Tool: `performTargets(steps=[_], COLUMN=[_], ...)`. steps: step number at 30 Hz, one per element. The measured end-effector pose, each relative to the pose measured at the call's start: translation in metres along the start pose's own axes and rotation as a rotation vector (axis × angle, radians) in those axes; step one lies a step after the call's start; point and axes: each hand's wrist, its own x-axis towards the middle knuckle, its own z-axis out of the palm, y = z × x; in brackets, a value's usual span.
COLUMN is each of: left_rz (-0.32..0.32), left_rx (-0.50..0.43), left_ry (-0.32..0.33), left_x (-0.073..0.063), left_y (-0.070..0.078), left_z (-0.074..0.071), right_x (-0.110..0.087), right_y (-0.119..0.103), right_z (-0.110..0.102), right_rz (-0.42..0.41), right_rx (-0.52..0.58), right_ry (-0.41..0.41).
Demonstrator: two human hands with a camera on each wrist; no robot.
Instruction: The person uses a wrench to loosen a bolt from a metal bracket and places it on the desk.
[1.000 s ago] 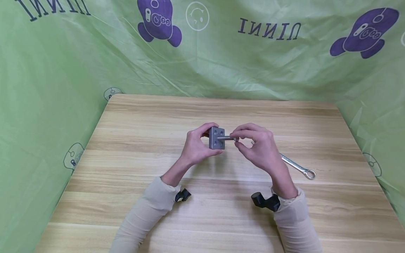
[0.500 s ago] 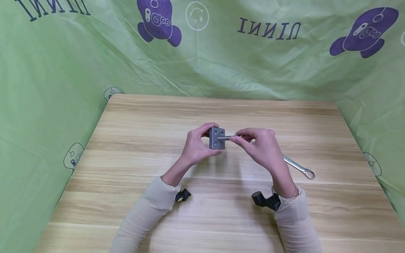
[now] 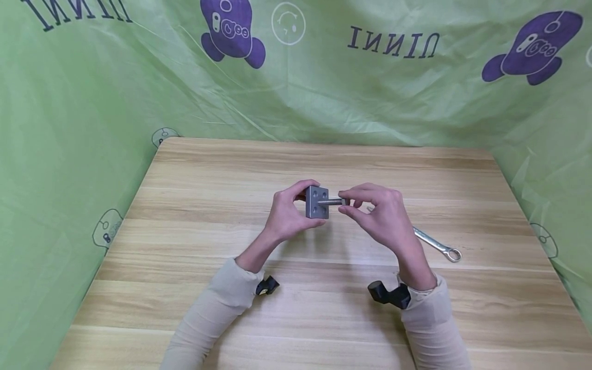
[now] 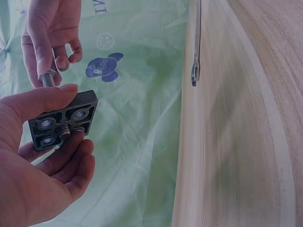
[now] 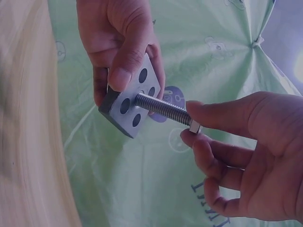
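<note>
My left hand (image 3: pixel 288 211) grips a square grey metal plate (image 3: pixel 311 206) by its edges, holding it upright above the table. The plate has a round hole near each corner, and its ribbed back shows in the left wrist view. Through its centre runs a threaded hex bolt (image 5: pixel 163 109), whose tip (image 4: pixel 63 131) pokes out on the ribbed side. Most of the bolt's length stands out toward my right hand (image 3: pixel 376 210). There my thumb and index finger pinch the hex head (image 5: pixel 194 126), while the other fingers are loosely bent.
On the wooden table (image 3: pixel 208 169) a combination wrench (image 3: pixel 437 244) lies to the right, partly behind my right hand. Green printed cloth (image 3: pixel 296 92) hangs around the table's back and sides. Black camera mounts (image 3: pixel 388 294) sit at both wrists.
My right hand's fingers shifted around the bolt head: the thumb rolled forward, then drew back, uncovering more of the bolt. The left hand and plate stay in place.
</note>
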Motion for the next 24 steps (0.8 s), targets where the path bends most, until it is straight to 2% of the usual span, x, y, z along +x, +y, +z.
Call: performTargets(steps=[12, 18, 21, 24], left_rz=[-0.045, -0.041, -0.038, -0.041], left_rx=[0.011, 0.019, 0.017, 0.013], left_ry=[-0.029, -0.026, -0.023, -0.023], left_x=[-0.0001, -0.0003, -0.0002, 0.0], left_y=[0.0028, 0.0019, 0.0015, 0.0011], left_z=[0.0, -0.0001, -0.0002, -0.0004], right_x=[-0.0006, -0.001, -0.001, -0.0001], right_y=[0.0004, 0.0019, 0.0015, 0.0006], right_z=[0.0013, 0.0005, -0.0014, -0.0032], right_rz=[-0.055, -0.073, -0.039, 0.035], right_rx=[0.02, 0.016, 0.0, -0.022], right_ry=[-0.001, -0.015, -0.042, -0.069])
